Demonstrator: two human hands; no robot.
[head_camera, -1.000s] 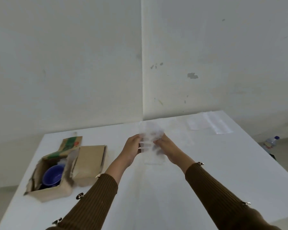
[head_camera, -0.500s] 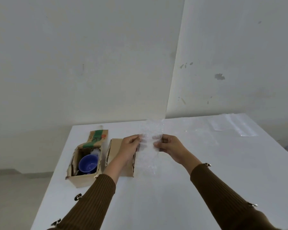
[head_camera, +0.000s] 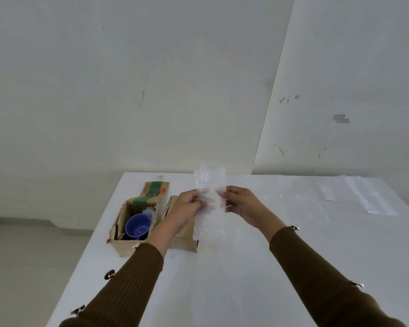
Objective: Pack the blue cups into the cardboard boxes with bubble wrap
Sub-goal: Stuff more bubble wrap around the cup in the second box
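- I see the left hand (head_camera: 189, 206) and right hand (head_camera: 240, 204) pinching a clear bubble wrap strip (head_camera: 210, 204) upright between them.
- The round blue plastic cup (head_camera: 138, 226) sits in the open cardboard box (head_camera: 128, 241), left of the hands.

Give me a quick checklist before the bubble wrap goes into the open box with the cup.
1. Bubble wrap held by both hands: ok, left hand and right hand pinch its sides.
2. Wrap clear of the table: ok, it hangs upright in the air.
3. Open box ready: ok, flap up.
4. Blue cup inside that box: ok, mouth up.
5. Padding under the cup: cannot tell.
6. Second box contents: cannot tell, left arm and wrap hide it.
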